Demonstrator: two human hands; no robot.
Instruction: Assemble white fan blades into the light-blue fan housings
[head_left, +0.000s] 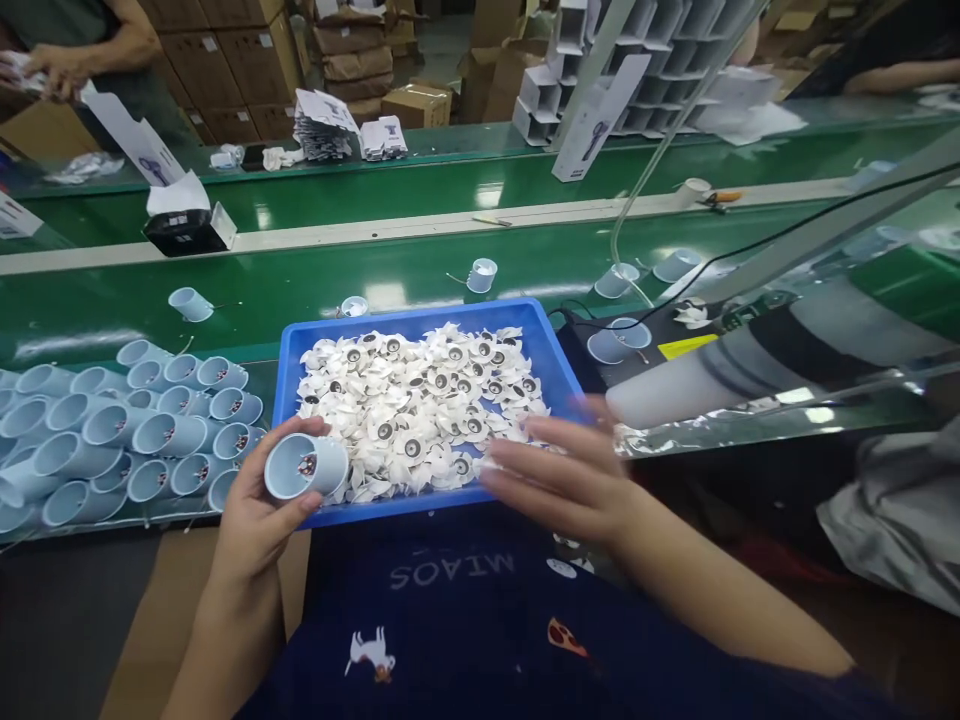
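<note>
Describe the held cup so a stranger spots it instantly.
On the green conveyor belt, find the blue tray of white pieces. At its near left corner, the left hand holds a pale blue cup: the only one of many in a hand.

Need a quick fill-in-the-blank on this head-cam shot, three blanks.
The left hand holds a pale blue ____.
The right hand reaches over a ____ tray of white pieces.
More cups lie to the ____ of the tray in this view.

Answers: cup; blue; left.
</note>
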